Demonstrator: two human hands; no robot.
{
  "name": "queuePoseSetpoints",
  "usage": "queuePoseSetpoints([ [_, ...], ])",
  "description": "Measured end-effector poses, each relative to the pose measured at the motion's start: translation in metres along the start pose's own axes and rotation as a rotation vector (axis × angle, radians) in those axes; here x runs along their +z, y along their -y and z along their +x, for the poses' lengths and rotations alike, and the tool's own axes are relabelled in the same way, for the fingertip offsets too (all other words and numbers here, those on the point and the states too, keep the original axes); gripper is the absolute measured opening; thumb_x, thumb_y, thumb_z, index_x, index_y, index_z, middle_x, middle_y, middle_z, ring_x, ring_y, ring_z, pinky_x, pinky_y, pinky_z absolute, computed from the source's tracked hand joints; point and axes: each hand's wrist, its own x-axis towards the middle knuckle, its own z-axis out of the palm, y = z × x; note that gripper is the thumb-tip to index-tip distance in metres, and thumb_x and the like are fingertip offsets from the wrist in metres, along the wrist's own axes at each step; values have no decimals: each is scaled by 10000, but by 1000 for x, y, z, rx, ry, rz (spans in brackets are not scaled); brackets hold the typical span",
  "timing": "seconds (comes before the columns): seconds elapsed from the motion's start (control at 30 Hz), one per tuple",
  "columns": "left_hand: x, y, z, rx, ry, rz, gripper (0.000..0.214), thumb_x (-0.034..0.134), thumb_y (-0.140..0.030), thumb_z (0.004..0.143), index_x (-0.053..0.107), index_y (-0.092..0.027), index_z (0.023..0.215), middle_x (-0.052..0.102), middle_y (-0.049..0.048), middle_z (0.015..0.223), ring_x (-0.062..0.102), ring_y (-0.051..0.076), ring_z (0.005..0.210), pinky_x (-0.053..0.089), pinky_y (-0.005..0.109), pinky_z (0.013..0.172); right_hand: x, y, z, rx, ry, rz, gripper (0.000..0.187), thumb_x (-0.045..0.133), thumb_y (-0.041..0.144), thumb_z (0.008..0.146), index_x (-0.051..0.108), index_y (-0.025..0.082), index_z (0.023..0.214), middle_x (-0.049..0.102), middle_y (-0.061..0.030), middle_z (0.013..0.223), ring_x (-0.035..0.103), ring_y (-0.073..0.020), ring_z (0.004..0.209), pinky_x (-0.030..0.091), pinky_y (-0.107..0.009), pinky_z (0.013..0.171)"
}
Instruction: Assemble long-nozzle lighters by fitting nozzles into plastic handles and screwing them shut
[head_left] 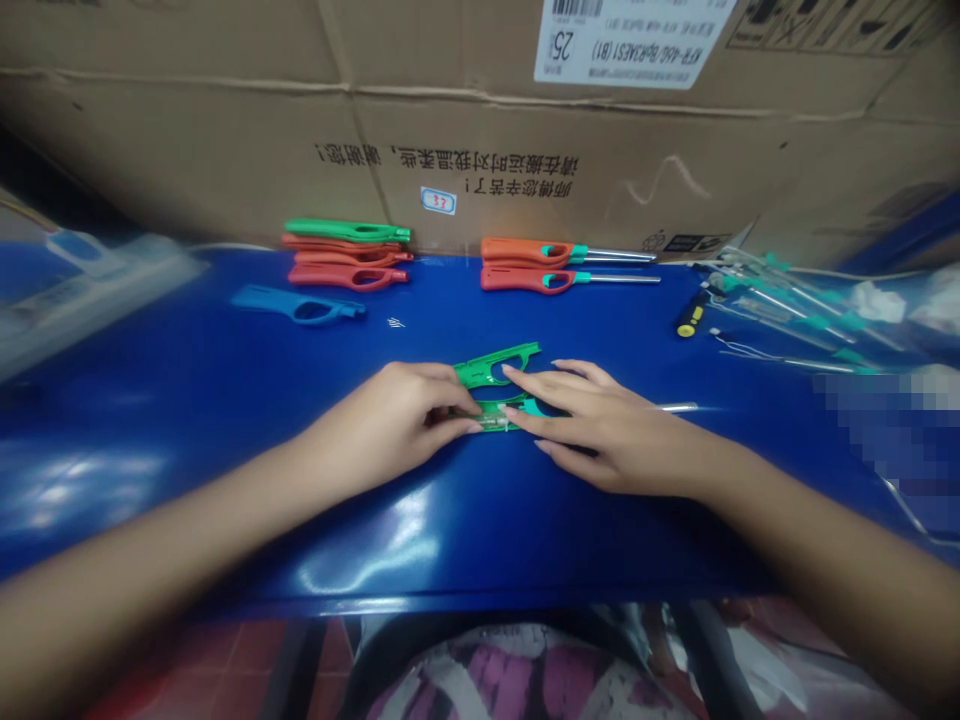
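Observation:
Two green lighter casing halves lie at the middle of the table. The nearer casing half (491, 412) has a clear part and a teal piece in it. A metal tube (681, 407) sticks out to the right from under my right hand. My left hand (405, 410) is closed, thumb and fingertips pinching the left end of the nearer half. Lying over its right part, my right hand (611, 430) has its fingers spread, with fingertips touching the parts inside. Just behind is the other casing half (480, 374), partly hidden by the fingers.
Several green and red casings (349, 274) and a blue one (296, 303) lie back left, near small metal pins (395, 322). Two assembled lighters (529, 280) lie at the back. A screwdriver (691, 315) and metal tubes (795, 300) are at right. A cardboard box (450, 120) walls the back.

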Motion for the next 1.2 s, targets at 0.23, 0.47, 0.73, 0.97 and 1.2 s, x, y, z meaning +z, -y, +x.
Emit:
queuePoseSetpoints([
  [0.23, 2, -2, 0, 10, -12, 31, 118, 685, -192, 899, 785, -189, 960, 721, 47, 913, 684, 150, 760, 516, 244, 683, 0, 1, 2, -3, -2, -4, 421, 483, 228, 1003, 555, 208, 1417, 336, -168, 1622, 483, -294, 1392, 344, -589, 1137],
  [0.47, -1, -1, -3, -11, -17, 31, 144, 714, -226, 865, 783, -181, 983, 718, 45, 883, 658, 129, 663, 512, 224, 612, 0, -7, 2, 138, -193, 142, 369, 551, 239, 976, 619, 253, 1338, 651, -98, 1341, 589, -241, 1209, 440, -442, 1000],
  [0.73, -4, 4, 0, 78, -12, -1, 128, 712, -177, 881, 808, -199, 964, 757, 30, 876, 709, 143, 755, 532, 231, 699, 1, -10, 2, 175, -179, 181, 216, 588, 239, 966, 703, 225, 1148, 697, -74, 1127, 618, -214, 1044, 412, -385, 883],
  [0.97, -3, 8, 2, 57, 2, -50, 143, 725, -197, 874, 812, -210, 987, 760, 34, 877, 708, 151, 746, 544, 251, 696, 2, -10, 5, 258, -201, 269, 191, 633, 219, 940, 733, 235, 1102, 720, -59, 1114, 642, -211, 1041, 414, -383, 905],
  [1.2, -7, 9, 3, -11, 44, -40, 175, 708, -255, 873, 810, -206, 1008, 752, 43, 897, 685, 145, 712, 539, 254, 650, -10, -16, -2, 177, -121, 244, 276, 607, 182, 930, 697, 216, 1188, 701, -67, 1207, 618, -218, 1124, 389, -403, 959],
])
